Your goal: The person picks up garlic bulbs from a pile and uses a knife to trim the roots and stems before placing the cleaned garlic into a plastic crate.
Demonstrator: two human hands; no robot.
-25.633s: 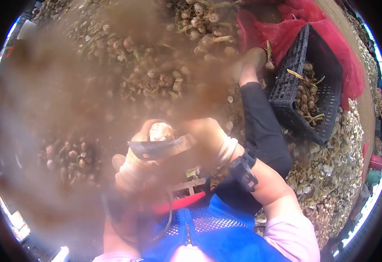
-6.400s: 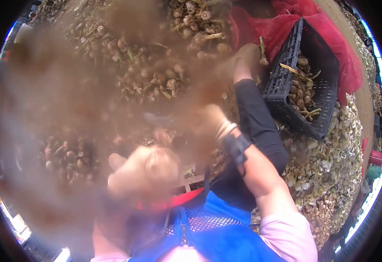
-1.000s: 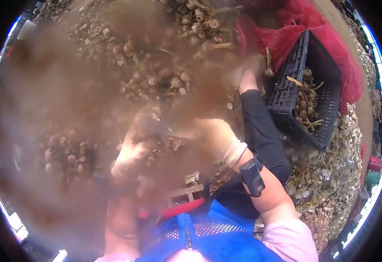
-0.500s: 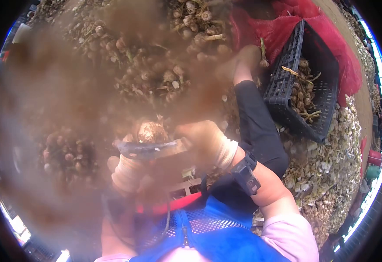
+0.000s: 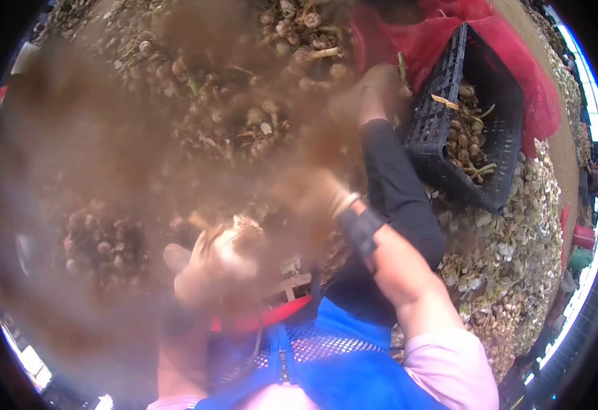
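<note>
A smudge over the lens blurs much of the left and middle of the view. My left hand [image 5: 210, 263], in a pale glove, is wrapped round a garlic bulb [image 5: 244, 232] above my lap. My right hand [image 5: 313, 191], gloved too with a dark band at the wrist, is up and to the right of the bulb, apart from it. Its fingers are smeared, and what they hold cannot be made out. Under and beyond both hands lies a heap of garlic bulbs with stems [image 5: 258, 130].
A black crate [image 5: 436, 130] with garlic inside lies tipped on its side at the upper right, by red netting [image 5: 538, 96]. Pale peelings [image 5: 511, 253] cover the ground at right. My dark-trousered leg [image 5: 398, 178] stretches toward the crate. Another garlic pile [image 5: 104, 239] lies left.
My right hand has moved away from the bulb, up and slightly right. The dark curved blade seen before across the bulb no longer shows there. My left hand has turned and still holds the bulb.
</note>
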